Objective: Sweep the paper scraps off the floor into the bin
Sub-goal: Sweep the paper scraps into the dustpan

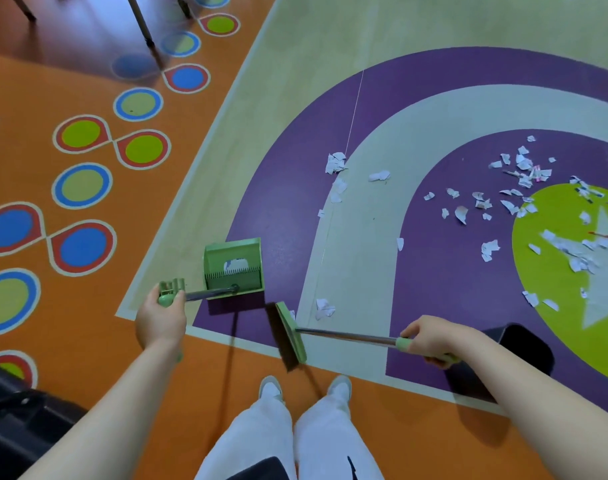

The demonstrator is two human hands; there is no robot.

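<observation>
Floor point(330, 46): orange at left and near, purple/grey arches and a green patch at right. Paper scraps point(517, 199) scattered mostly far right over purple and green, well apart from both hands; a few more on the grey arch, one small clump point(325, 308) just right of the broom head. Bin point(524, 348), black, near right, partly hidden behind the right forearm. Dustpan point(233, 265), green, stands on the floor left of centre, with a scrap or two inside. Left hand point(161, 315) grips the top of its handle, fingers curled round it. Broom point(288, 334): green head near centre, bristles on the floor just ahead of the shoes point(309, 388). Right hand point(430, 339) wraps the green grip at the handle's near end; fingertips hidden under the handle. Dark object at near left is cut off, can't identify. No readable writing; print on the scraps is too small to make out.
</observation>
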